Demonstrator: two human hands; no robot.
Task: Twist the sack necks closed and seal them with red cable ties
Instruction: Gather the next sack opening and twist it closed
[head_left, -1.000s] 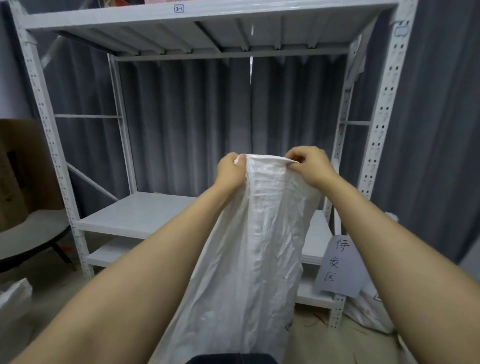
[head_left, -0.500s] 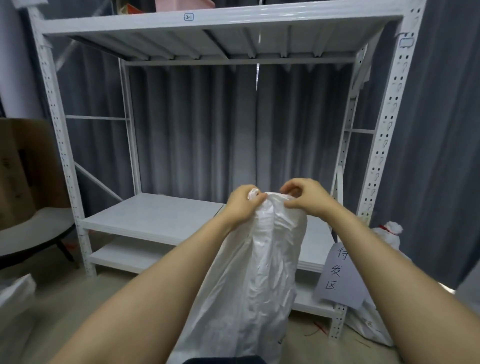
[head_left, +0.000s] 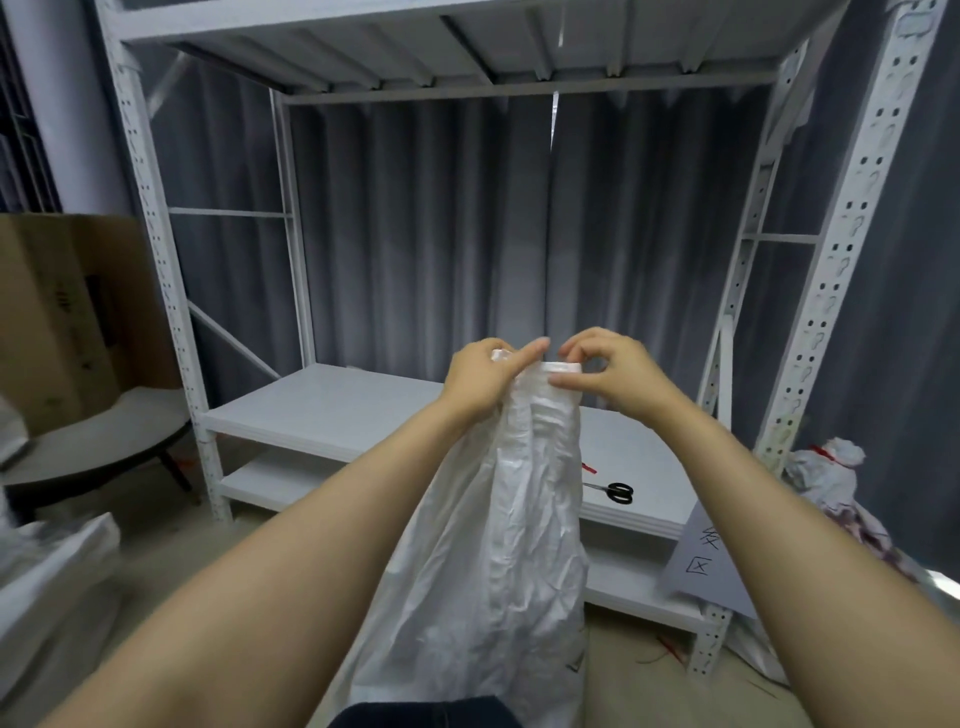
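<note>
A white woven sack (head_left: 498, 545) stands in front of me, its top gathered into a narrow neck. My left hand (head_left: 480, 376) grips the left side of the neck. My right hand (head_left: 608, 371) pinches the folded top edge on the right between thumb and fingers. The two hands almost touch above the sack. A red cable tie (head_left: 589, 467) lies on the white shelf (head_left: 322, 410) behind the sack, partly hidden by it. At the right, by the rack post, a sack (head_left: 831, 473) sits tied with a red tie.
Black-handled scissors (head_left: 615, 491) lie on the shelf near the red tie. A paper sign (head_left: 701, 564) hangs on the rack's right post. Red ties (head_left: 670, 649) lie on the floor. A cardboard box (head_left: 67, 317) and a chair stand left; white sacks (head_left: 47, 571) lie lower left.
The sack top has been drawn from a wide spread opening into a narrow bunched neck. My hands came closer together and lower in view. Scissors and a red tie now show on the shelf.
</note>
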